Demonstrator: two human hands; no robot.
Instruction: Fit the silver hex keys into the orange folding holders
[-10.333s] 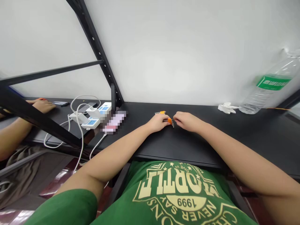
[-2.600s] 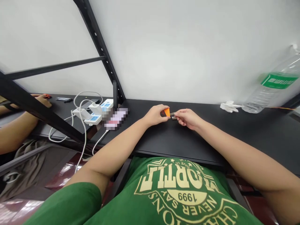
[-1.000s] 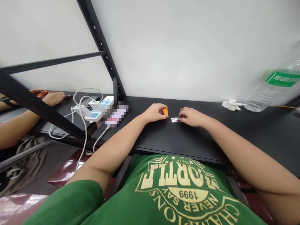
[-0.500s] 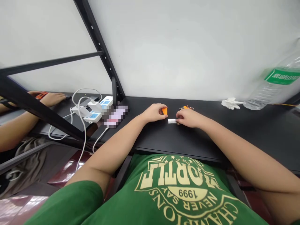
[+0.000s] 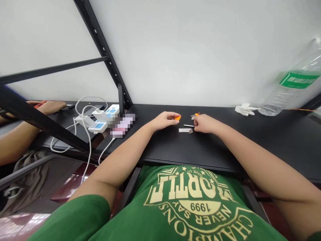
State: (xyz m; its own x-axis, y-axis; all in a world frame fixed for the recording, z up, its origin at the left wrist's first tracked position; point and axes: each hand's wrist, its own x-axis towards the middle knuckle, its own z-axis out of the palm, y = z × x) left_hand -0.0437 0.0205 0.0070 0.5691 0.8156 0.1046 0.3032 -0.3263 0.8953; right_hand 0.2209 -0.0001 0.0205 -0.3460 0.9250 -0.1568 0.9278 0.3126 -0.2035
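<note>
My left hand (image 5: 166, 119) is closed on a small orange plastic piece (image 5: 178, 118), its thumb and fingers pinching the near edge. My right hand (image 5: 206, 123) pinches one thin silver hex key (image 5: 188, 125), whose straight shaft points left toward the left hand. Just in front of that key, a neat row of L-shaped hex keys (image 5: 185, 130) lies on the black tabletop, bent ends to the right. Behind the right fingertips are more small metal pieces (image 5: 193, 117) and a second bit of orange (image 5: 197, 114), partly hidden by the hand.
A phone (image 5: 123, 125) on a white cable and a power strip (image 5: 104, 117) with chargers lie to the left, by a black metal frame (image 5: 100, 43). At right are a crumpled tissue (image 5: 246, 109) and a large plastic bottle (image 5: 288, 90). Another person's arm (image 5: 22, 134) rests far left.
My right hand has moved slightly right off the row of hex keys, and a single key now shows in its fingers. The orange piece in my left hand has tilted.
</note>
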